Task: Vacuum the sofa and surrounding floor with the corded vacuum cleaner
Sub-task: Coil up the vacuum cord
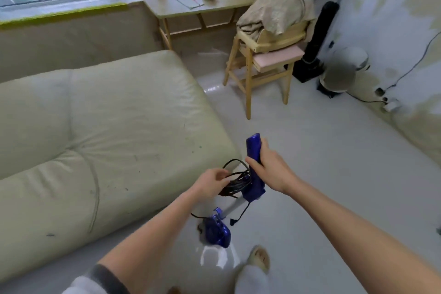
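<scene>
A blue stick vacuum cleaner (pixel 253 150) stands upright on the pale floor beside the front right corner of the cream leather sofa (pixel 107 131). My right hand (pixel 267 167) grips its blue handle from the right. My left hand (pixel 211 182) holds the coiled black cord (pixel 237 180) wound next to the handle. The cord's plug (pixel 232 221) dangles loose near the blue motor body (pixel 218 231) low on the shaft. The vacuum's floor head is hidden under the body.
A wooden high chair (pixel 262 59) piled with a beige blanket stands ahead on the right. Behind it are a wooden desk (pixel 191 9) with clutter, a black tower fan (pixel 315 43) and a round white fan (pixel 343 69). A power strip (pixel 389 102) lies by the right wall.
</scene>
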### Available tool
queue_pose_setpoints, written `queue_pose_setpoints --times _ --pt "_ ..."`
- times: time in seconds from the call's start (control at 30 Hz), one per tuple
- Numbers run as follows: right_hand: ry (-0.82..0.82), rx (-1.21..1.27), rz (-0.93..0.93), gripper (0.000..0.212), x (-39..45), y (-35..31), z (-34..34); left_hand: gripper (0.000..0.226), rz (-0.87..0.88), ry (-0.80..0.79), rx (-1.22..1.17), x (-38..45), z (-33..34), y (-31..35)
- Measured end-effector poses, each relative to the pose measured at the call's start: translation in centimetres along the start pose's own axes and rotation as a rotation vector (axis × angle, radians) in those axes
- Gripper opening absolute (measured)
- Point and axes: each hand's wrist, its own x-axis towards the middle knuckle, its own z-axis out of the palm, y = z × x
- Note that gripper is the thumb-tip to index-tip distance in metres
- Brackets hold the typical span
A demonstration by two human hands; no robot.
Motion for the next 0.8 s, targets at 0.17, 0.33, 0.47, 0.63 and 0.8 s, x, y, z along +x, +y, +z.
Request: queue_pose_setpoints --times 0.17,0.33,0.47,0.63,0.8 --pt "0.083 -0.041 0.048 0.026 3.6 6.7 -7.5 0.038 0.038 -0.053 0.051 7.0 3.0 8.6" --pt "0.106 -0.095 0.053 0.029 8.7 11.8 -14.3 0.039 0.218 -0.098 -0.074 13.4 8.3 18.2" --pt "0.107 -0.132 0.085 0.027 13.3 15.3 -18.9 0.020 0.204 -0.022 -0.223 18.4 10.8 23.7" --pt "0.074 -0.095 0.125 0.027 21.4 19.4 -24.4 0.020 0.172 0.060 -0.326 26.9 10.8 29.4" --pt "0.061 0.055 0.181 0.024 29.6 23.4 -29.3 0.022 0.188 -0.034 -0.359 36.3 8.9 33.1"
